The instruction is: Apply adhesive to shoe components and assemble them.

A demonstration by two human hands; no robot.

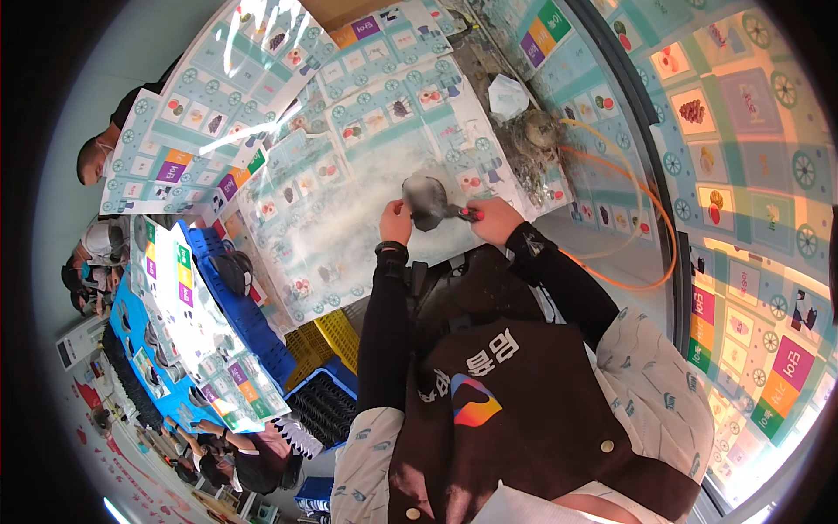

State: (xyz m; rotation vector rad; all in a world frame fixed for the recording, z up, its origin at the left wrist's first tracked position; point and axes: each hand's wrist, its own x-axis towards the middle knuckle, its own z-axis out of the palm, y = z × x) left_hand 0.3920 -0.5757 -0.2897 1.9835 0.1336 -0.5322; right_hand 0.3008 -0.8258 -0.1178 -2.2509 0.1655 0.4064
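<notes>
A dark, rounded piece (425, 203) with a greyish, blurred top is held over the dusty board (349, 201); its exact kind does not show. My left hand (395, 224) grips its left edge, fingers closed. On the other side my right hand (497, 220) is closed round a small tool with a red and black handle (471, 214). The tool's dark front end meets or overlaps the piece's right side; its working tip cannot be made out. White powder lies across the patterned sheet under both hands.
Patterned panels (196, 131) wall in the board at left and back. An orange hose (672, 236) loops at right, near a white crumpled bag (508, 96). Left stand a blue crate (209, 253), a yellow crate (336, 336) and a blue bin of black pieces (323, 406). Other people work beyond.
</notes>
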